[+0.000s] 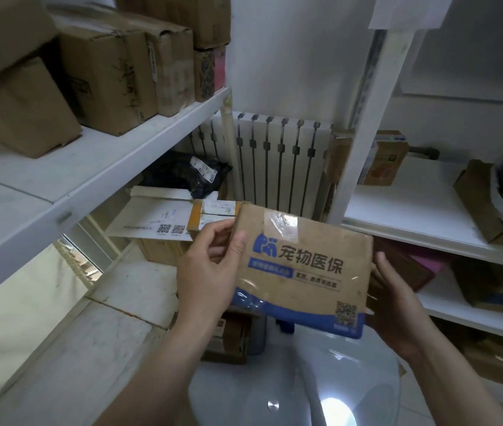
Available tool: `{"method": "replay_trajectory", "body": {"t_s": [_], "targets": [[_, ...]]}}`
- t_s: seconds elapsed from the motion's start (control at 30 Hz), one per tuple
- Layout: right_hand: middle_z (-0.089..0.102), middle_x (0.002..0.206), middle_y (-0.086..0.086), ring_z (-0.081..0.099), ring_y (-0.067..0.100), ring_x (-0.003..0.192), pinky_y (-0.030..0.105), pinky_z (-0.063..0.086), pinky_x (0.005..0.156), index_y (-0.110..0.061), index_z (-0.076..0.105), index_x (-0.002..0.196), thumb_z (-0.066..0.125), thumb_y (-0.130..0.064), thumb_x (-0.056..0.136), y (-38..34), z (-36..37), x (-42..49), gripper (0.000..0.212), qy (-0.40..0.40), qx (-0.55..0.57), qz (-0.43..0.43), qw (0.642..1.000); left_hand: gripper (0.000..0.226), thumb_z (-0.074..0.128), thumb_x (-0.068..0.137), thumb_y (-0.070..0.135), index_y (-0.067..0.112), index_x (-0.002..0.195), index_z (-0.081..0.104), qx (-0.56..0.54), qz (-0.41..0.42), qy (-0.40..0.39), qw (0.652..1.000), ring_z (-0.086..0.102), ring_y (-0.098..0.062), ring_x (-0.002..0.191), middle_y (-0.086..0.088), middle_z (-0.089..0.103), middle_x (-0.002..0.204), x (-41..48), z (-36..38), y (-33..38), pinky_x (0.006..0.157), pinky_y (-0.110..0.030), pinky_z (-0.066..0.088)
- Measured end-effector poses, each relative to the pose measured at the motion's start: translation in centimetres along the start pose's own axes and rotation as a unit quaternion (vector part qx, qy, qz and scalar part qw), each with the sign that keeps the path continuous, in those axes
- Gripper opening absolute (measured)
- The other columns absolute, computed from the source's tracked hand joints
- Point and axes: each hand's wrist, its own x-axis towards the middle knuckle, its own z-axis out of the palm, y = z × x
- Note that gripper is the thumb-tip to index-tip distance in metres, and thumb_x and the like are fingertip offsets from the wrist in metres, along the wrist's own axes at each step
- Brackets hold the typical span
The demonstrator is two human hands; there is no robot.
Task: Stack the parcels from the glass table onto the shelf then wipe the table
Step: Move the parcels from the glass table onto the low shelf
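Head view, parcel (302, 272) between left grip (210, 272), right grip (397, 302) (left thumb atop)

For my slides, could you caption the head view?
Left hand and right hand hold a parcel over the glass table.

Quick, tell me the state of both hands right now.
Left hand: grips the cardboard parcel by its left edge, thumb on top.
Right hand: holds the same parcel at its right edge.
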Motion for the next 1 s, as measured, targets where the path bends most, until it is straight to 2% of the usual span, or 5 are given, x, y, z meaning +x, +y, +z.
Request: {"method": "replay_trajectory", "body": {"t_s": [0.13,0.33,0.5,0.7,1.0], "targets": [[0.073,0.076,0.002,0.066,0.025,0.085,0.041,0.048,0.074,-0.025,0.072,0.089,0.053,-0.054,0.082,0.8,3.1,0.4,0.035,-0.042,-0.018,0.037,0.998,0.007,0.063,0.089,0.04,0.041,0.096,0.063,0.036,-0.072,0.046,0.996,0.066,0.003,0.083,0.024,0.067,0.088,0.2,-3.2,-2.4,0.073,-0.021,0.054],[0.073,0.086,0.006,0.065,0.03,0.099,0.048,0.051,0.084,-0.026,0.07,0.104,0.046,-0.048,0.097,2.1,7.3,1.3,0.034,-0.072,-0.08,0.084,0.991,0.017,0.057,0.093,0.036,0.033,0.105,0.068,0.083,-0.16,0.056,0.982,0.062,-0.004,0.09,0.014,0.068,0.096,1.1,-6.3,-6.0,0.087,-0.043,0.053],[0.077,0.077,-0.001,0.066,0.023,0.09,0.051,0.049,0.093,-0.024,0.066,0.108,0.042,-0.047,0.1,2.2,9.7,2.0,0.034,-0.077,-0.096,0.105,0.987,0.015,0.053,0.095,0.034,0.043,0.097,0.064,0.091,-0.201,0.055,0.974,0.062,-0.01,0.093,0.019,0.064,0.09,2.0,-7.2,-7.9,0.089,-0.043,0.052],[0.077,0.081,-0.003,0.065,0.021,0.103,0.051,0.048,0.099,-0.023,0.063,0.115,0.045,-0.048,0.099,2.5,11.1,2.9,0.035,-0.074,-0.096,0.113,0.986,0.024,0.052,0.095,0.034,0.033,0.111,0.069,0.095,-0.212,0.067,0.97,0.061,-0.013,0.098,0.015,0.063,0.095,2.9,-7.5,-8.9,0.091,-0.042,0.051],[0.068,0.059,-0.011,0.062,0.016,0.089,0.046,0.05,0.095,-0.012,0.061,0.119,0.048,-0.039,0.1,3.6,12.3,3.0,0.035,-0.062,-0.057,0.111,0.99,0.024,0.047,0.097,0.035,0.035,0.111,0.067,0.114,-0.213,0.044,0.969,0.06,-0.014,0.092,0.023,0.059,0.084,4.8,-7.5,-9.1,0.081,-0.037,0.051]]}}
